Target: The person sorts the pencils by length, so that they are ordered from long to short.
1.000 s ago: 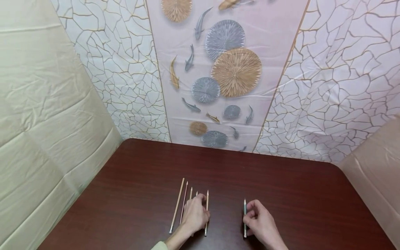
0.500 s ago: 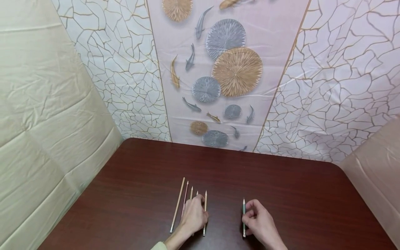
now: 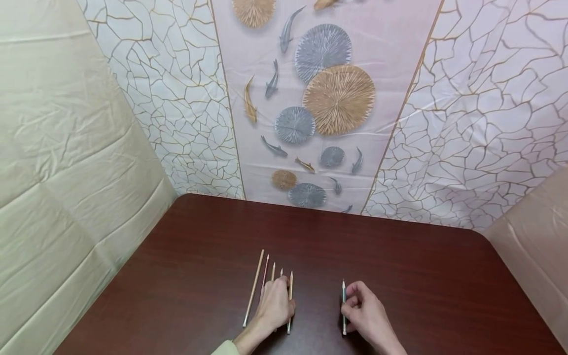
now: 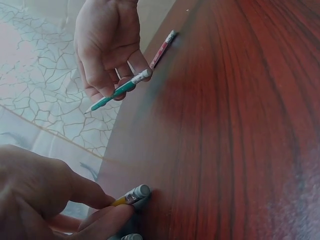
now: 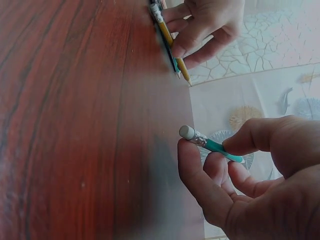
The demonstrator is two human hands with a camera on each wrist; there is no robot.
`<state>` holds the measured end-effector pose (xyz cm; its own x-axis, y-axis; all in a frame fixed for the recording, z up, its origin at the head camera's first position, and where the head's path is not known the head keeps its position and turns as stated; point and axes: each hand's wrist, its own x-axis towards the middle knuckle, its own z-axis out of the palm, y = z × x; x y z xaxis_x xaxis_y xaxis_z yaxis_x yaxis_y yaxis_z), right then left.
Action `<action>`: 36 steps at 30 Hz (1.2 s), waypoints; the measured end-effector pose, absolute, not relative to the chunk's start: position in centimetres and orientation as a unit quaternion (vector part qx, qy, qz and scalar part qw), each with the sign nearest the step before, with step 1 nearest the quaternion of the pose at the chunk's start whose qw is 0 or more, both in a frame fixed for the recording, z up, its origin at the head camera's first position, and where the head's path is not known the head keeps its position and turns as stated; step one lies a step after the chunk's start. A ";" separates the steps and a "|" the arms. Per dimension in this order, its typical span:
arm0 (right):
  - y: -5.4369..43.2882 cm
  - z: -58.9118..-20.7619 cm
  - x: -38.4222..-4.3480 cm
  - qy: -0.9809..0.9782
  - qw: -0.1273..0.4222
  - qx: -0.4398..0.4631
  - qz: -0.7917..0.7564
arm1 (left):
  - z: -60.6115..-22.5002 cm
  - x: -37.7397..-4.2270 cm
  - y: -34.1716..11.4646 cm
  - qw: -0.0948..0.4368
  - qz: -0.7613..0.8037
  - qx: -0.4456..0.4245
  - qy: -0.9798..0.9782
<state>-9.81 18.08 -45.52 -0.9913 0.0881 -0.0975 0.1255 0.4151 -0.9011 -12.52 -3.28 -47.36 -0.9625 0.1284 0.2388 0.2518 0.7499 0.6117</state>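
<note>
My left hand [image 3: 272,305] pinches a yellow pencil [image 3: 290,283] at the right end of a row of pencils. Its white eraser end shows in the left wrist view, low over the table. Under and beside the fingers, two more pencils are partly hidden, their tips poking out past the knuckles; a dark pencil lies close beside the yellow one in the right wrist view. Some way to the right, my right hand [image 3: 368,310] holds a green pencil [image 5: 214,145] between thumb and fingers, point away from me, white eraser toward me.
Left of the left hand lie a long tan stick-like pencil [image 3: 254,288] and a thin reddish pencil [image 3: 266,271]. A red pencil [image 4: 164,48] shows beyond the right hand. The dark red-brown table [image 3: 213,231] ends at a patterned cloth wall [image 3: 306,98].
The left hand's yellow pencil has shifted slightly left toward the row. My right hand and the green pencil have also drifted a little left; both grips stay the same.
</note>
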 end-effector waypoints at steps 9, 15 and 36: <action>17.7 -45.7 -9.7 0.843 0.021 0.059 -0.534 | -47.5 -12.6 -3.3 0.078 -0.325 -0.104 -0.937; 17.6 -45.9 -9.6 0.848 0.021 0.060 -0.526 | -47.6 -12.5 -3.3 0.085 -0.298 -0.112 -0.944; 15.5 -46.5 -10.0 0.814 0.043 0.006 -0.580 | -47.3 -12.4 -3.1 0.092 -0.291 -0.119 -0.945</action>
<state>-10.01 15.52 -46.48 -0.9962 -0.0411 -0.0771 0.0595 0.3282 -0.9427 -12.44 -3.12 -47.30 -0.9547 0.1712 0.2432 0.2783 0.8028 0.5273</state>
